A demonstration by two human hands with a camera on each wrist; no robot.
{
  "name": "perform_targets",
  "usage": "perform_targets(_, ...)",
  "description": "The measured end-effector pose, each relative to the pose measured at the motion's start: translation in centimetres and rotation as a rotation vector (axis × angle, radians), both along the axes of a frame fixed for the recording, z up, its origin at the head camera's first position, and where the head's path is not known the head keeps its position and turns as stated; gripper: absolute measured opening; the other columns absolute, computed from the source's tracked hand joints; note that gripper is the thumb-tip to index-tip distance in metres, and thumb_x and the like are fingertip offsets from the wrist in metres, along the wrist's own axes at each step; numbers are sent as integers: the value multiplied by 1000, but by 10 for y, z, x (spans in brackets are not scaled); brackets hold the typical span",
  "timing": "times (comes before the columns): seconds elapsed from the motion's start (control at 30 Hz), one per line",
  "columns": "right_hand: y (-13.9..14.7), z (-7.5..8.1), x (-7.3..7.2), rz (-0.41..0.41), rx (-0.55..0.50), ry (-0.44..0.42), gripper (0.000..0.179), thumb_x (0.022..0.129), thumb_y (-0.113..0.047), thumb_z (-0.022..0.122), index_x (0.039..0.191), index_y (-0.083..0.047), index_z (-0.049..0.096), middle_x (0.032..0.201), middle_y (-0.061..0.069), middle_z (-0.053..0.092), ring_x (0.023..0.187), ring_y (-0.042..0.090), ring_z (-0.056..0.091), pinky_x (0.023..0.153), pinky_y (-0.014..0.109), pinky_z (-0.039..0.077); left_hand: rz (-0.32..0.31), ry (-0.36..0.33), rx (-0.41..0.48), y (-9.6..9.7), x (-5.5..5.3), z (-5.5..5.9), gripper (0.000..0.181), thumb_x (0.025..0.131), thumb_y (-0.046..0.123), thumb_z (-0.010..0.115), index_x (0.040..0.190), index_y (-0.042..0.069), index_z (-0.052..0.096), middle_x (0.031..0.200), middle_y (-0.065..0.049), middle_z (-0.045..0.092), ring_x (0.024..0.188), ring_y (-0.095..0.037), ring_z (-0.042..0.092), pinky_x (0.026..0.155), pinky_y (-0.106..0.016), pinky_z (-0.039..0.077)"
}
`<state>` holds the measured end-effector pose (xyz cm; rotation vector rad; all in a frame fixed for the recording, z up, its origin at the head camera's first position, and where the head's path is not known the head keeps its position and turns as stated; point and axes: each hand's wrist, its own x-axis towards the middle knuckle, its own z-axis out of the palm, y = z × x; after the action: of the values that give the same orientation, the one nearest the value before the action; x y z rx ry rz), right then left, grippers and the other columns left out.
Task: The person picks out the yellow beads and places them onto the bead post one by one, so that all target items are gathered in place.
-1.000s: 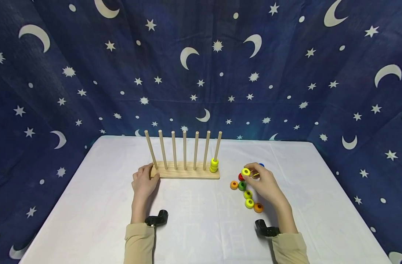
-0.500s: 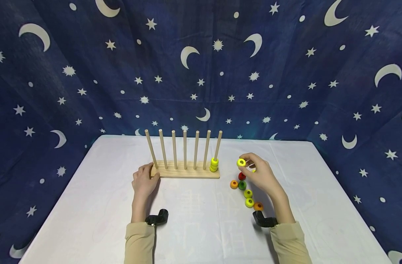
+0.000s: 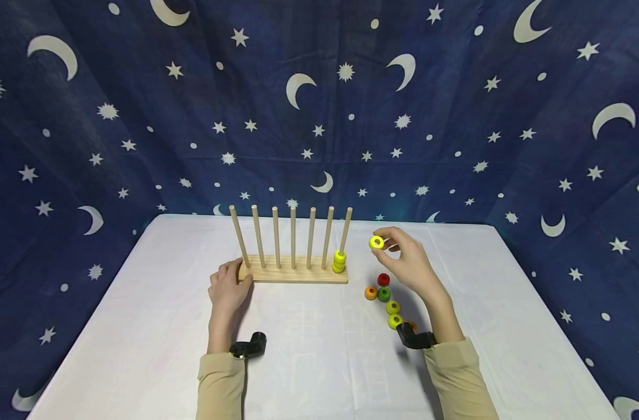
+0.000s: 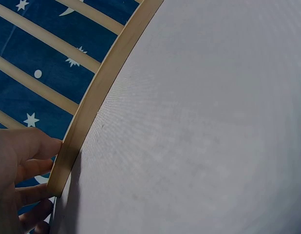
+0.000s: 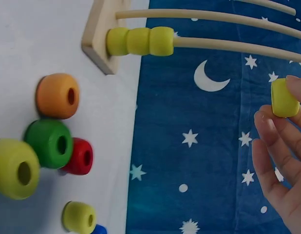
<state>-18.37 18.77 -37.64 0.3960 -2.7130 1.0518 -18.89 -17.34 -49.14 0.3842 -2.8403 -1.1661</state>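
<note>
My right hand pinches a yellow bead between thumb and fingers, raised above the table to the right of a wooden peg stand. In the right wrist view the bead shows side-on at the fingertips. Seven-odd is not needed: several upright pegs stand in a row on the base, and the rightmost one carries three stacked yellow beads. At the base's left end, my left hand grips the wood, thumb at the front edge and fingers round the end, as the left wrist view shows.
Loose beads lie right of the stand: red, green, orange and yellow. Another orange bead is partly behind the wrist camera. The right wrist view adds a blue bead. A starry curtain hangs behind the table.
My right hand has lifted the yellow bead from over the loose beads, up and leftward toward the rightmost peg. My left hand stays at the stand's end.
</note>
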Motion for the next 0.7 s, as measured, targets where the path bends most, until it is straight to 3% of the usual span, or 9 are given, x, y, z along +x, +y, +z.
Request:
perform_targets(0.47,-11,25,-10,19,-7,47,36,88,-15,67,123,-10,59,118,7,63,99,24,61,88,43,51,2,-2,-1,0,0,1,58,93,25,54,145,7,38,148,-21,34,137,-43,22,106,-60,21)
perform_targets(0.7,-17,35,-15,42,-35,121,35,88,-15,67,123,-10,59,116,6,63,97,22,61,86,39,51,5,2,4,1,0,1,58,92,25,54,145,7,39,147,-21,34,136,-43,23,106,-60,21)
